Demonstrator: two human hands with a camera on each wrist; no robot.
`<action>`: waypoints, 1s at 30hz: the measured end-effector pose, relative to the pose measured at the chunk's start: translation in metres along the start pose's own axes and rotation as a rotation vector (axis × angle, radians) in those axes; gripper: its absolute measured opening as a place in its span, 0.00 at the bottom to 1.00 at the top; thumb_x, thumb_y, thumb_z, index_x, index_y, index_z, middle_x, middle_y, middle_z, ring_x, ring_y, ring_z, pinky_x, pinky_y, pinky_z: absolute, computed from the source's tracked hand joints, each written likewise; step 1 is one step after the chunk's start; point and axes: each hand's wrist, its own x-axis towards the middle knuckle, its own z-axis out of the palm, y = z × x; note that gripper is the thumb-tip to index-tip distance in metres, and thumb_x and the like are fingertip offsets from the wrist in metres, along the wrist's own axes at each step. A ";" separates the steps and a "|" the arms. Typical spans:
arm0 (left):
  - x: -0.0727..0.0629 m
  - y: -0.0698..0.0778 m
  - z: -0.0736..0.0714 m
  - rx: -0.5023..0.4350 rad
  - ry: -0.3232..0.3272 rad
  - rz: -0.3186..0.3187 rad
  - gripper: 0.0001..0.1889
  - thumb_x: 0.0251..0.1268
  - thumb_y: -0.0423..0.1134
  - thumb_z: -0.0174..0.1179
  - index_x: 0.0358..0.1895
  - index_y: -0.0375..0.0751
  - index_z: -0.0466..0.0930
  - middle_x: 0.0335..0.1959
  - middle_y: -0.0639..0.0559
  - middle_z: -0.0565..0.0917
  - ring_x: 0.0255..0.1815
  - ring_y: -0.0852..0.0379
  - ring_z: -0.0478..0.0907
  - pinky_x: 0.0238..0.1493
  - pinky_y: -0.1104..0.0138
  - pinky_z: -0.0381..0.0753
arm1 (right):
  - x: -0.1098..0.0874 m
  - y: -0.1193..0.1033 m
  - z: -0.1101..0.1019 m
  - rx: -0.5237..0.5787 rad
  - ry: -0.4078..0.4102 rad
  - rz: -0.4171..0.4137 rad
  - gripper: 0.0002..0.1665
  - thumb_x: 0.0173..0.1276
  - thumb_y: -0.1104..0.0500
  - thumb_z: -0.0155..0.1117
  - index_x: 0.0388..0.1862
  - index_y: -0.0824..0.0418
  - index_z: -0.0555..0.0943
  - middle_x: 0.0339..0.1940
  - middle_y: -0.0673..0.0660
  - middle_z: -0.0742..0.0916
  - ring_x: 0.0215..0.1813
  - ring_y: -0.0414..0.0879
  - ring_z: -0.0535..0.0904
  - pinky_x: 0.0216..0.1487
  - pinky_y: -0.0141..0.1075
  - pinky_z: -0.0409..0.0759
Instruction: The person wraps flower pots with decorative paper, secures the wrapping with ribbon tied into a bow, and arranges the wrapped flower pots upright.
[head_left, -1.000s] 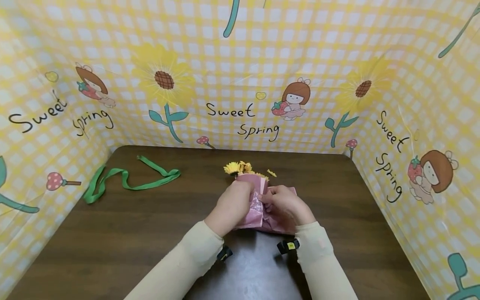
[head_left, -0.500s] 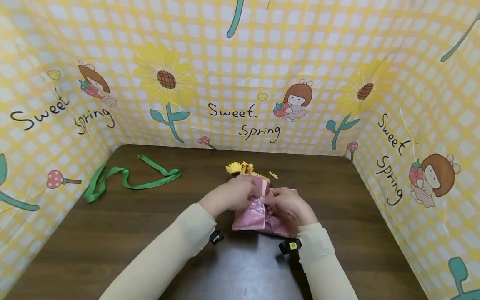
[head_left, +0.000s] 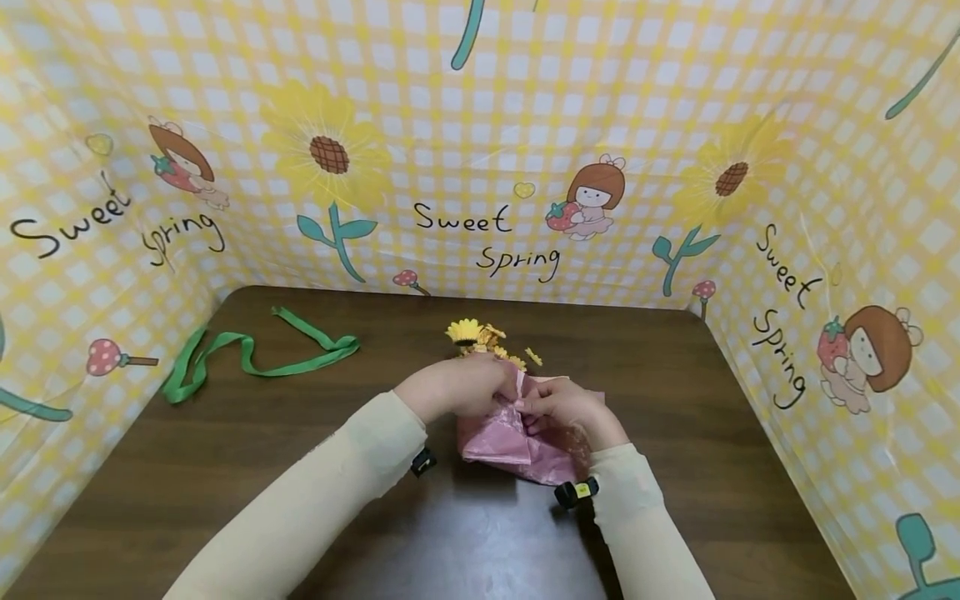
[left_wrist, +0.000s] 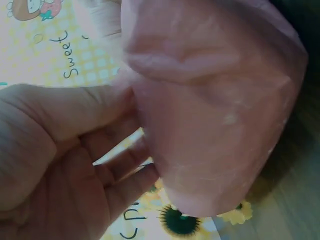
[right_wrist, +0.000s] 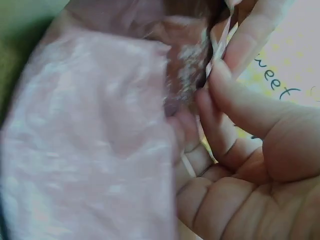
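Observation:
Pink wrapping paper (head_left: 495, 439) is folded round a small bunch of yellow flowers (head_left: 467, 332), whose heads stick out at its far end. My left hand (head_left: 461, 387) grips the paper's left side near the top, its thumb against the sheet in the left wrist view. At the paper's middle edge, my right hand (head_left: 566, 410) pinches the sheet between thumb and fingers. In the right wrist view the right thumb (right_wrist: 240, 100) presses on a gathered fold, and a loose pink flap (right_wrist: 95, 135) hangs beside it. The stems are hidden inside the paper.
A long green ribbon (head_left: 262, 358) lies loosely curved on the left of the dark wooden table (head_left: 187, 492). Yellow checked cloth (head_left: 480, 125) walls the table at the back and both sides. A black wrist camera (head_left: 576, 493) sits under the right wrist.
My left hand has swung left and turned to lie more sideways across the paper. The paper's lower end has shifted slightly left and nearer. The right hand keeps its pinch in nearly the same place.

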 end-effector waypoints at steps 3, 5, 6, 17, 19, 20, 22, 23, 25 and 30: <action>-0.003 -0.002 -0.001 -0.026 0.001 -0.010 0.12 0.67 0.29 0.64 0.40 0.53 0.90 0.36 0.59 0.85 0.44 0.55 0.76 0.54 0.60 0.75 | 0.004 0.001 0.003 -0.026 0.003 -0.039 0.13 0.71 0.63 0.69 0.32 0.73 0.82 0.27 0.56 0.84 0.30 0.47 0.83 0.38 0.39 0.86; -0.006 -0.004 -0.001 -0.049 0.004 -0.017 0.10 0.68 0.30 0.65 0.43 0.52 0.90 0.41 0.57 0.86 0.46 0.55 0.76 0.55 0.60 0.75 | 0.003 0.000 0.005 -0.017 0.021 -0.046 0.12 0.70 0.63 0.70 0.30 0.72 0.81 0.27 0.57 0.84 0.30 0.47 0.82 0.36 0.39 0.85; -0.007 -0.005 -0.001 -0.056 0.006 -0.017 0.10 0.68 0.31 0.65 0.45 0.51 0.90 0.44 0.56 0.86 0.48 0.55 0.76 0.57 0.60 0.75 | 0.003 -0.001 0.007 -0.009 0.028 -0.048 0.12 0.70 0.63 0.70 0.29 0.70 0.82 0.27 0.56 0.84 0.29 0.46 0.82 0.35 0.38 0.85; -0.025 -0.020 0.002 -0.054 0.028 -0.015 0.14 0.69 0.33 0.65 0.54 0.52 0.87 0.62 0.51 0.80 0.62 0.48 0.74 0.65 0.57 0.74 | -0.005 -0.016 0.026 -0.068 0.078 -0.061 0.12 0.68 0.58 0.72 0.34 0.67 0.84 0.25 0.53 0.80 0.28 0.44 0.76 0.32 0.34 0.77; -0.029 -0.022 0.002 -0.052 0.019 -0.027 0.15 0.69 0.33 0.65 0.55 0.52 0.87 0.65 0.50 0.79 0.65 0.46 0.73 0.67 0.55 0.73 | -0.006 -0.019 0.030 -0.123 0.098 -0.070 0.12 0.68 0.57 0.73 0.34 0.66 0.84 0.26 0.52 0.80 0.29 0.44 0.76 0.32 0.33 0.76; -0.031 -0.023 0.002 -0.050 0.013 -0.035 0.16 0.69 0.33 0.65 0.56 0.53 0.86 0.65 0.51 0.78 0.67 0.45 0.72 0.68 0.54 0.73 | -0.006 -0.021 0.032 -0.154 0.112 -0.077 0.12 0.68 0.57 0.73 0.34 0.65 0.84 0.26 0.52 0.80 0.29 0.44 0.76 0.31 0.33 0.76; -0.035 -0.025 0.002 -0.048 0.005 -0.045 0.17 0.69 0.32 0.65 0.57 0.54 0.86 0.67 0.50 0.77 0.70 0.41 0.69 0.70 0.52 0.71 | -0.008 -0.025 0.035 -0.238 0.150 -0.108 0.11 0.67 0.56 0.74 0.33 0.63 0.85 0.27 0.51 0.81 0.29 0.43 0.76 0.31 0.32 0.75; -0.036 -0.026 0.002 -0.049 0.000 -0.049 0.18 0.69 0.32 0.65 0.58 0.54 0.85 0.69 0.49 0.76 0.72 0.40 0.68 0.71 0.50 0.71 | -0.009 -0.027 0.037 -0.284 0.174 -0.128 0.10 0.66 0.57 0.75 0.33 0.62 0.85 0.27 0.51 0.82 0.29 0.43 0.76 0.31 0.32 0.75; -0.038 -0.027 0.001 -0.049 -0.006 -0.054 0.20 0.69 0.32 0.64 0.60 0.56 0.85 0.71 0.49 0.74 0.74 0.38 0.65 0.72 0.49 0.69 | -0.011 -0.032 0.041 -0.381 0.229 -0.171 0.09 0.65 0.56 0.76 0.32 0.60 0.86 0.28 0.50 0.83 0.30 0.43 0.76 0.31 0.32 0.75; -0.040 -0.028 0.001 -0.044 -0.015 -0.060 0.21 0.69 0.32 0.65 0.61 0.58 0.84 0.70 0.51 0.74 0.72 0.40 0.67 0.70 0.51 0.71 | -0.017 -0.041 0.050 -0.589 0.338 -0.272 0.08 0.63 0.55 0.78 0.30 0.55 0.86 0.30 0.49 0.85 0.34 0.43 0.77 0.36 0.36 0.76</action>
